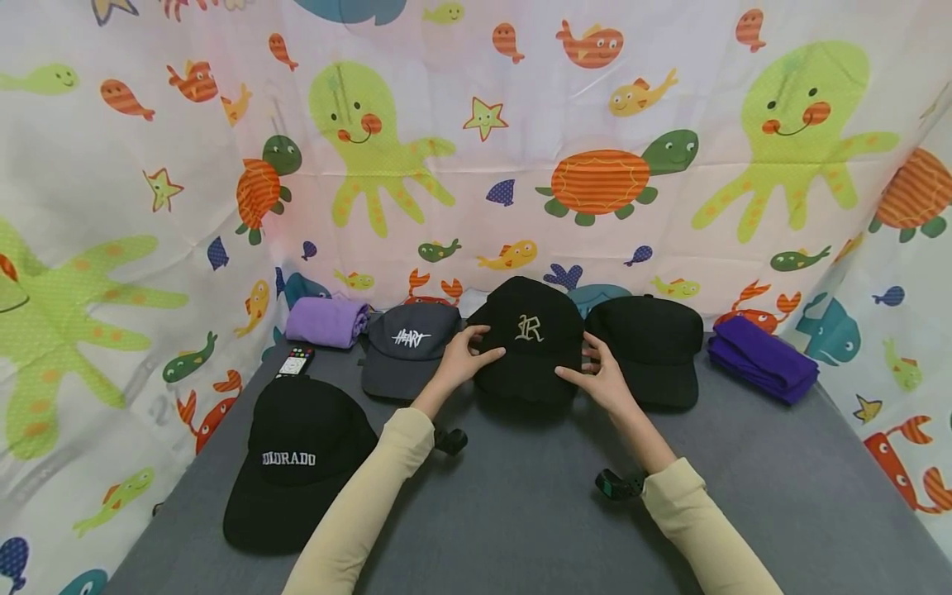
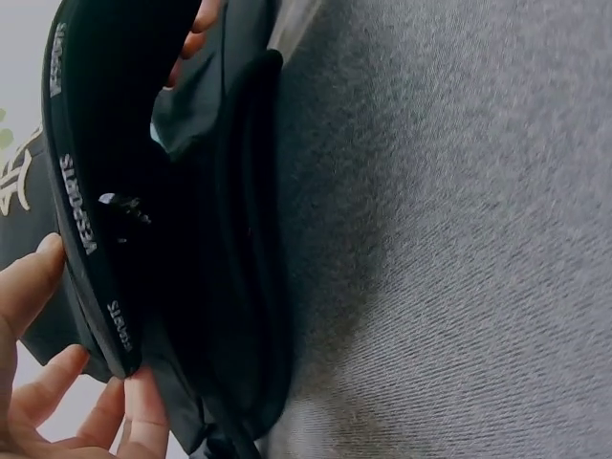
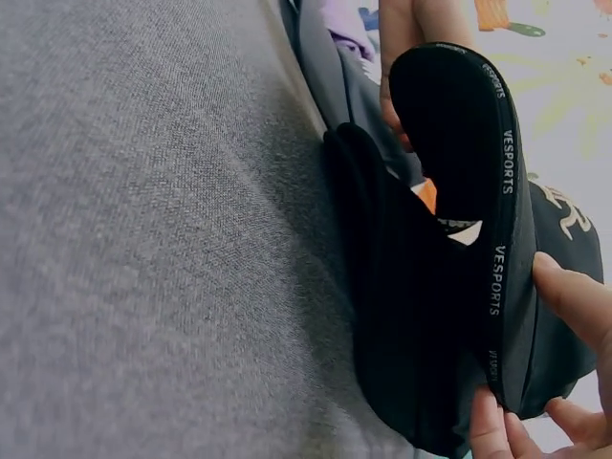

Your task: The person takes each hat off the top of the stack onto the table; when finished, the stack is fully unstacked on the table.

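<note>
A black cap [image 1: 526,330] with a gold letter R is held up at the middle of the back row. My left hand [image 1: 463,357] pinches its left side between thumb and fingers. On its right side my right hand [image 1: 604,376] pinches it the same way. Both wrist views show the edge of the raised brim [image 3: 505,220], printed with white VESPORTS lettering, with the thumbs on its upper face and fingers beneath. Under it lies another dark brim-shaped piece [image 2: 256,249]; whether it belongs to a second cap, I cannot tell.
A dark grey cap [image 1: 411,364] stands to the left, a plain black cap [image 1: 650,347] to the right. Nearer left lies a black COLORADO cap [image 1: 297,487] below a remote control [image 1: 295,362]. Lilac cloth [image 1: 323,322] and purple cloth [image 1: 762,359] end the row before a printed curtain [image 1: 476,190].
</note>
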`<state>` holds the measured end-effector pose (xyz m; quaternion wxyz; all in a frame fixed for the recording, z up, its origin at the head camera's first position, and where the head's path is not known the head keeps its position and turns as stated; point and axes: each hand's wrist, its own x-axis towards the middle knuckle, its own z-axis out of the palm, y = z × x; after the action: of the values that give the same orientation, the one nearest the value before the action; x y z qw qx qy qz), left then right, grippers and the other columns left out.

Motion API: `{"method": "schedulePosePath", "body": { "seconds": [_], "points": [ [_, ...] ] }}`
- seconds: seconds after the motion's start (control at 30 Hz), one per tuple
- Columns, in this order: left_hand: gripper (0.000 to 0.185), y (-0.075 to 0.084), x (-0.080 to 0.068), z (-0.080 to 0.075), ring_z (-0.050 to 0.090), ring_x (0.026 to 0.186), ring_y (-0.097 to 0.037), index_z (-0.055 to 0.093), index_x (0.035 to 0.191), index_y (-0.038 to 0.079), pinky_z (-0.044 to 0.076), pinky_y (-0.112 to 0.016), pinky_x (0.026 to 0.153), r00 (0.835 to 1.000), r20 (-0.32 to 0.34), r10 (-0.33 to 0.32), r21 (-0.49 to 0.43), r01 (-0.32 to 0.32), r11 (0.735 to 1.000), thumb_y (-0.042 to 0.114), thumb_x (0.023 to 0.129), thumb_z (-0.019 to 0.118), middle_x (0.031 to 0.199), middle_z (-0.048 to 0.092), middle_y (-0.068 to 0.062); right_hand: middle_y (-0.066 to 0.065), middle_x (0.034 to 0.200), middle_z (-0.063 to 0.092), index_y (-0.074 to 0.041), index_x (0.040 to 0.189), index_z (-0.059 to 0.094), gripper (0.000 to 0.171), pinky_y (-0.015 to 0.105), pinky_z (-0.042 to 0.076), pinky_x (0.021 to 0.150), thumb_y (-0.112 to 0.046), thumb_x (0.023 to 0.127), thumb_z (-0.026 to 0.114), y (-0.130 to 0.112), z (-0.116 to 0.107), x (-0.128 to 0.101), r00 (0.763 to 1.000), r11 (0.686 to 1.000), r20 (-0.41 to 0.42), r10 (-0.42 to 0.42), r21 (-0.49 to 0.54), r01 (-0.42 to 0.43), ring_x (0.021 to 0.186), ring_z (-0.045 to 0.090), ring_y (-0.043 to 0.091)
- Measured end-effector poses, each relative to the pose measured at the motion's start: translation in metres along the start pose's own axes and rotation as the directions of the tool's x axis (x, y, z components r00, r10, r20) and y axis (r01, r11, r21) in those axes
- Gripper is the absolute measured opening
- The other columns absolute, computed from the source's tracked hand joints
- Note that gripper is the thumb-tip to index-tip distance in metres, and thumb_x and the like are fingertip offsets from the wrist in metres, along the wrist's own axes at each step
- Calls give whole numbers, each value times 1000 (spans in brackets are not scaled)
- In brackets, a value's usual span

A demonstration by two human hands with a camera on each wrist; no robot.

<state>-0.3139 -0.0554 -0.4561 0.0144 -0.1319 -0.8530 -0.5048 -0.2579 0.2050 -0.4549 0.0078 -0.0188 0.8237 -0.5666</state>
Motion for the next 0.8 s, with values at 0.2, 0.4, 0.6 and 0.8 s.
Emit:
{"method": "schedulePosePath", "body": {
  "seconds": [0.2,0.4,0.6,0.8],
  "points": [
    [58,4,-11,0,55,84,-22,50,132,11,46,-34,75,1000,19,-3,-17,4,1000,32,82,70,117,52,-18,21,139,28,-20,150,13,89,38,42,82,-31,83,70,0,-8,-11,999,1000,27,-23,-10,23,112,39,33],
    [62,6,-22,3,56,76,-17,46,135,13,47,-28,69,999,32,9,-46,-8,999,32,82,71,111,51,-12,20,136,29,-19,150,10,89,27,42,78,-23,84,70,2,-16,-22,995,997,73,-68,30,66,102,39,27],
    [65,9,-33,7,58,74,-14,43,137,13,47,-26,66,999,39,11,-44,-9,999,33,82,71,110,51,-11,19,134,30,-19,150,10,88,21,43,74,-23,85,69,0,-21,-33,993,997,81,-82,13,81,97,40,24],
    [66,12,-44,9,57,67,-13,40,138,15,48,-26,58,997,73,-6,-52,10,999,34,82,70,107,51,-9,20,131,33,-16,149,13,82,21,44,75,-26,87,66,1,-25,-42,994,995,73,-82,-43,85,94,43,22]
  ]
}}
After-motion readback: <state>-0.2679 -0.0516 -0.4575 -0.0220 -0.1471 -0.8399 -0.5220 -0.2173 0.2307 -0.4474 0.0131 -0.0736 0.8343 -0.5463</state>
